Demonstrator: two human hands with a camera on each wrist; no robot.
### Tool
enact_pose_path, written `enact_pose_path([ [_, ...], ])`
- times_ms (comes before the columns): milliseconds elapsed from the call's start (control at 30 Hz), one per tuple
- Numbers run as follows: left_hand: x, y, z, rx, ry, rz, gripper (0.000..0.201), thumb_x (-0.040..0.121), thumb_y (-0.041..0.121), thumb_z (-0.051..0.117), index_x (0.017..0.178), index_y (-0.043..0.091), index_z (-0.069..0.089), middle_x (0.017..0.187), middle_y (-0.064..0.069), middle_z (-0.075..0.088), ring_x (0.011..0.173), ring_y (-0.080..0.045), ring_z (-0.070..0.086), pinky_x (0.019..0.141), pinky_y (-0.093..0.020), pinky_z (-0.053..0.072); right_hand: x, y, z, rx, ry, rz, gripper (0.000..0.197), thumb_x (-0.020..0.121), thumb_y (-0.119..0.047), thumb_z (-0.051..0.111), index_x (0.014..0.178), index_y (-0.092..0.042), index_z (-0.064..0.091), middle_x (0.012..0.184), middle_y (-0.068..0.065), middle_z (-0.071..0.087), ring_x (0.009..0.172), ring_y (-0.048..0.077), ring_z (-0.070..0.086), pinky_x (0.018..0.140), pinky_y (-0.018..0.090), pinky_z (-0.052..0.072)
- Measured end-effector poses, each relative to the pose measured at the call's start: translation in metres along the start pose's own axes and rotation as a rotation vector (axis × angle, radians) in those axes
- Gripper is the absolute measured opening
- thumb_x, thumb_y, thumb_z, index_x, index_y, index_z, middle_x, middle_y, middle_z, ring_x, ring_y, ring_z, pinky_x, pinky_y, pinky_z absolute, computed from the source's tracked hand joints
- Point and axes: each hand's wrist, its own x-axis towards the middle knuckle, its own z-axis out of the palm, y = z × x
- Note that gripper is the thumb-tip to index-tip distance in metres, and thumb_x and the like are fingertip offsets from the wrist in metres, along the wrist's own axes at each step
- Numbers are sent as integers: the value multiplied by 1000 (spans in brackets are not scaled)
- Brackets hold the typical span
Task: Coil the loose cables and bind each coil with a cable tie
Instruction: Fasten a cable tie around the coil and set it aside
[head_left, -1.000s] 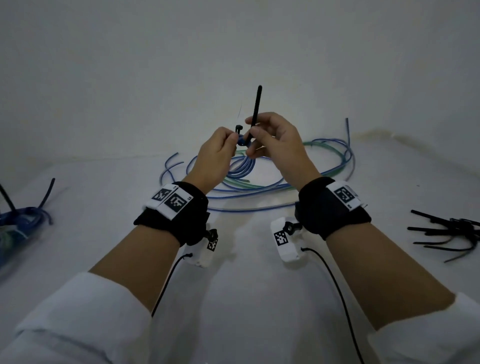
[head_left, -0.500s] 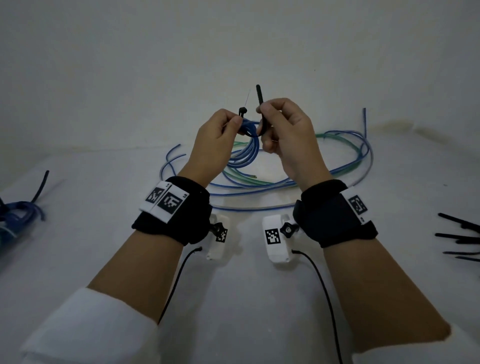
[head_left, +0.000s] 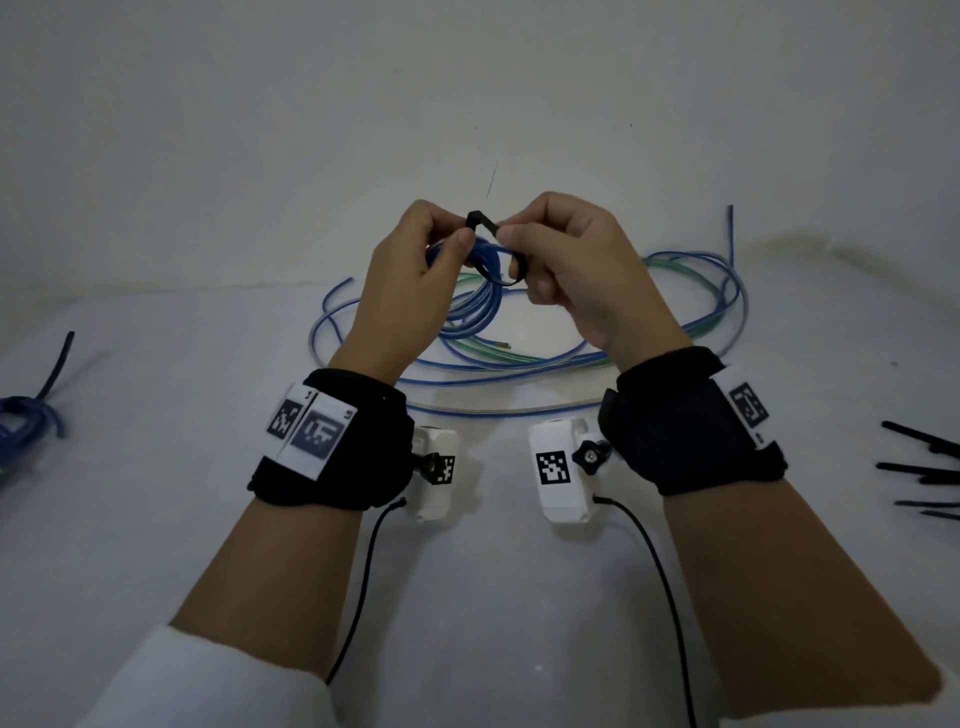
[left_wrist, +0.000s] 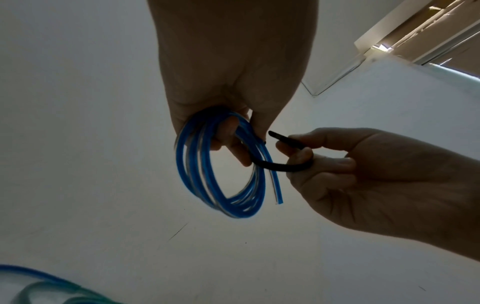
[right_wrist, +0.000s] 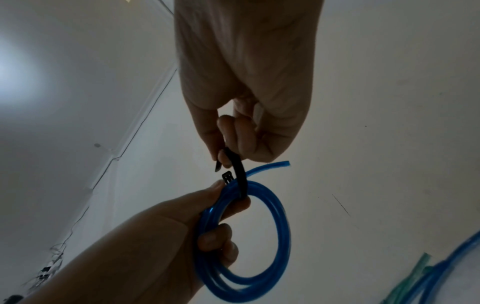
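My left hand (head_left: 415, 270) grips a small blue cable coil (left_wrist: 221, 174) (right_wrist: 259, 257) (head_left: 483, 291), raised above the table. A black cable tie (head_left: 511, 275) (left_wrist: 275, 165) (right_wrist: 239, 176) loops around the coil's top. My right hand (head_left: 566, 260) pinches the tie's pointed tail (left_wrist: 283, 138) between thumb and forefinger. The tie's square head (head_left: 474, 217) (right_wrist: 227, 177) stands beside my left thumb, with the tail tip just short of it. The left hand (right_wrist: 182, 236) shows in the right wrist view, the right hand (left_wrist: 363, 174) in the left wrist view.
Loose blue and green cables (head_left: 545, 353) sprawl on the white table (head_left: 493, 597) behind my hands. A bound blue coil (head_left: 26, 421) lies at the far left. Several spare black cable ties (head_left: 924, 467) lie at the right edge. A white wall stands behind.
The tie's tail stood upright a second ago; my right hand has bent it over into a loop around the coil, toward the head. Both hands have risen slightly.
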Motion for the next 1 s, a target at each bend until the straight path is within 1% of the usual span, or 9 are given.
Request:
enact_pose_path([
  [200, -3, -1, -1, 23, -6, 22, 5, 94, 18, 49, 92, 16, 53, 87, 7, 63, 84, -12, 61, 75, -23, 46, 2, 4, -1, -21, 18, 29, 12, 86, -3, 58, 74, -3, 60, 52, 7, 54, 37, 12, 34, 43, 20, 28],
  [367, -3, 3, 0, 40, -11, 30, 5, 94, 17, 49, 92, 15, 53, 87, 7, 62, 85, -13, 62, 72, -19, 46, 2, 3, -3, -21, 41, 35, 12, 86, -2, 57, 74, -3, 60, 54, 9, 53, 37, 11, 33, 44, 21, 27],
  [433, -4, 3, 0, 61, -17, 39, 6, 94, 18, 49, 93, 14, 53, 89, 2, 64, 88, -15, 63, 76, -24, 48, 2, 3, -3, -25, 46, 39, 11, 86, -2, 57, 75, -2, 61, 55, 10, 53, 37, 12, 33, 43, 21, 28],
  [500, -5, 2, 0, 97, -27, 63, 10, 94, 19, 48, 94, 11, 53, 91, -2, 65, 88, -18, 64, 80, -34, 51, 2, 3, -2, -35, 45, 41, 10, 86, -2, 58, 76, -2, 61, 56, 10, 53, 38, 11, 34, 43, 20, 29],
  [600, -6, 2, -2, 184, -55, 113, 16, 93, 22, 46, 96, 8, 53, 90, -5, 65, 83, -21, 61, 75, -43, 49, 1, 4, -2, -38, 34, 31, 7, 87, -4, 61, 81, 0, 61, 58, 10, 54, 39, 9, 38, 42, 19, 33],
  [733, -7, 5, -2, 256, -114, 186, 14, 93, 21, 46, 96, 9, 54, 90, -3, 66, 82, -20, 60, 74, -41, 49, 1, 5, -3, -27, 49, 37, 13, 87, -5, 62, 97, 4, 60, 61, 10, 55, 39, 5, 44, 43, 18, 38],
  [833, -9, 6, -2, 269, -167, 217, 10, 93, 19, 47, 96, 13, 54, 90, 0, 66, 83, -18, 60, 74, -38, 50, 2, 7, -4, -8, 37, 65, 21, 89, -7, 60, 108, 1, 61, 60, 8, 53, 41, 5, 45, 44, 18, 39],
  [900, -8, 5, -3, 277, -188, 223, 10, 94, 19, 48, 96, 12, 54, 89, 0, 65, 76, -12, 57, 69, -27, 47, 1, 6, -6, -20, -12, 93, 15, 90, -8, 58, 103, -5, 65, 60, 6, 52, 41, 6, 42, 44, 17, 37],
  [1000, -7, 2, -3, 297, -208, 209, 10, 94, 19, 48, 97, 12, 55, 86, 3, 63, 65, 4, 50, 59, -8, 33, 1, 4, -6, 0, -16, 157, 8, 88, -6, 59, 86, -12, 62, 63, 4, 54, 39, 6, 40, 42, 17, 35],
])
